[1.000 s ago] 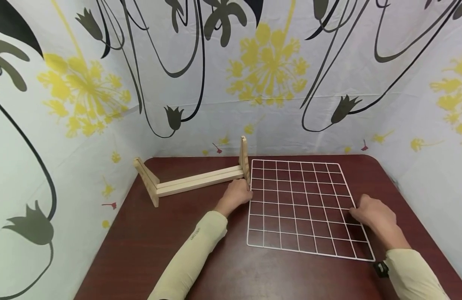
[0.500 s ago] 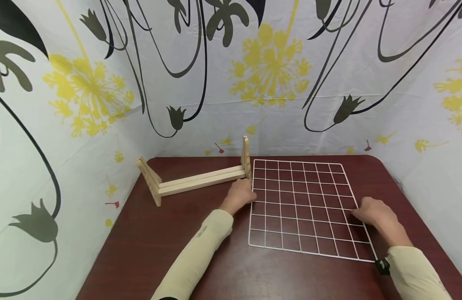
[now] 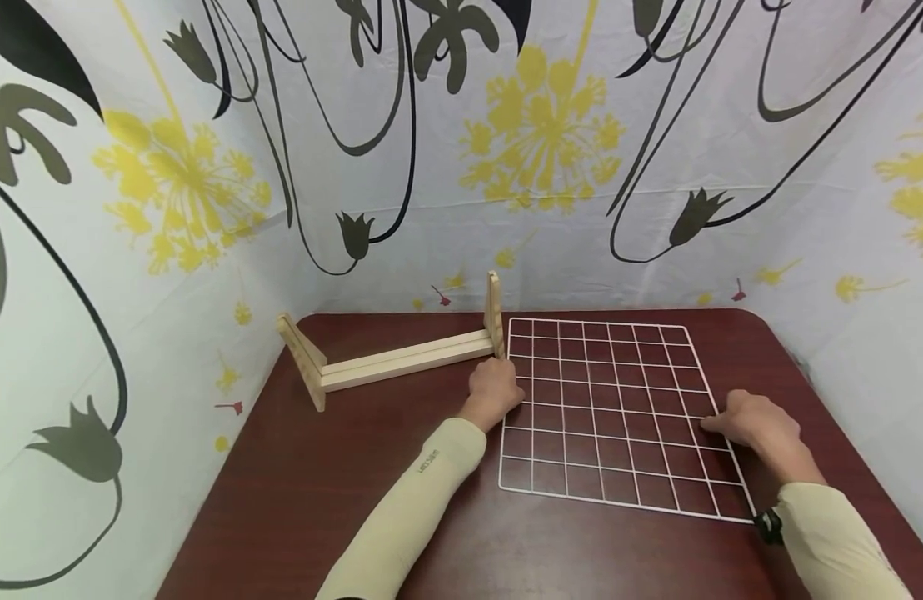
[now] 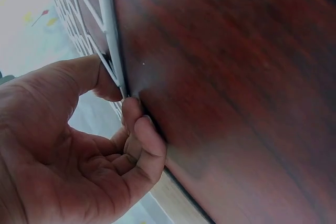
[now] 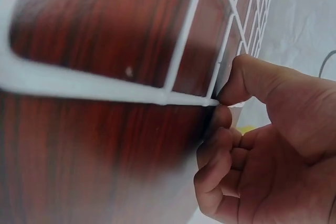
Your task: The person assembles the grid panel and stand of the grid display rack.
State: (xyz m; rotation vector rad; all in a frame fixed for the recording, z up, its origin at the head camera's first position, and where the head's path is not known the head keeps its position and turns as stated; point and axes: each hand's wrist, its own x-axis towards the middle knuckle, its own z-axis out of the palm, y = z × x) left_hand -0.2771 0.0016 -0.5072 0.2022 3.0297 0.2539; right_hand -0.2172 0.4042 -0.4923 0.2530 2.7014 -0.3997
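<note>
A white wire grid panel (image 3: 611, 408) lies on the dark red-brown table. My left hand (image 3: 494, 390) pinches its left edge rod between thumb and curled fingers; the left wrist view shows the thumb (image 4: 107, 85) over the rod and the fingertips on its outer side. On the opposite edge, my right hand (image 3: 757, 429) pinches the outer rod in the same manner, and in the right wrist view the thumb (image 5: 244, 80) comes down on the grid side. Right behind my left hand stands one end of a pale wooden stand (image 3: 409, 362), two upright end pieces joined by a long bar.
The table (image 3: 319, 492) has rounded far corners. A patterned cloth (image 3: 431, 167) with yellow and grey flowers hangs behind it and along both sides. Pale sleeves cover both forearms, and a dark band (image 3: 769, 527) sits at the right wrist.
The view has shifted slightly, so the stand and grid sit a little further right in it. My left hand stays at the left edge, my right hand at the right edge.
</note>
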